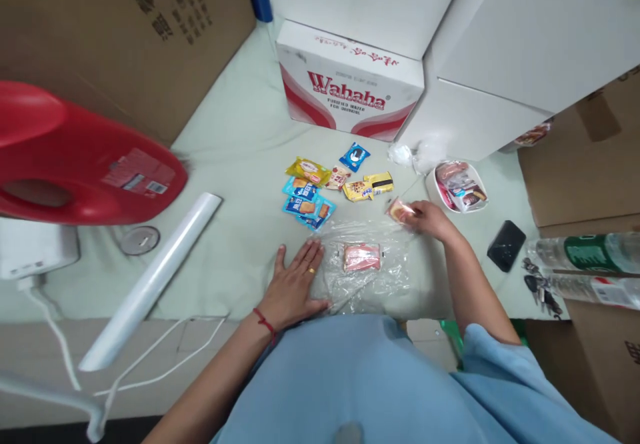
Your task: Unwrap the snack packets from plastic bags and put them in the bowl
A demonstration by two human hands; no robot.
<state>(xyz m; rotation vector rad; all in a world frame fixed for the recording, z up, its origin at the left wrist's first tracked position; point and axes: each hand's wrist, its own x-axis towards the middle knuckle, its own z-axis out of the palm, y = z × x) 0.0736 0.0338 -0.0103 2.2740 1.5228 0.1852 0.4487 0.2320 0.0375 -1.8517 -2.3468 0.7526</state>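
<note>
Head view: your left hand (295, 285) lies flat, palm down, fingers spread, holding nothing. Its fingertips rest on the 9 o'clock edge of the clear plastic bag (395, 281), which is spread on the pale green tabletop (240, 164) right in front of you. Ring on one finger, red string at the wrist. Pink packet (361, 257) sits approx. mid-bag; can't tell if it's inside or on top.

Your right hand (429, 221) is at 1 o'clock from the bag, fingers pinched round a small packet (399, 211) w/ orange-red print, just off the bag's far corner. Can't tell if it touches the tabletop.

Loose snacks (330, 187) in yellow, blue and beige wrappers lie in a cluster at 12 o'clock from the left hand, near the bag but apart from it. White bowl (434, 187) w/ more wrapped bits is at 1 o'clock from the right hand, close by. Black flat case (506, 245) is at 3 o'clock from the right hand, w/ keys (540, 287) and two water bottles (590, 252) further out the same way.

Wahaha carton (350, 84) stands at 12 o'clock, at the far end. White roll (150, 277) lies aslant at 9 o'clock from the left hand, well apart. Red jug (75, 157) is at 10 o'clock beyond it.
</note>
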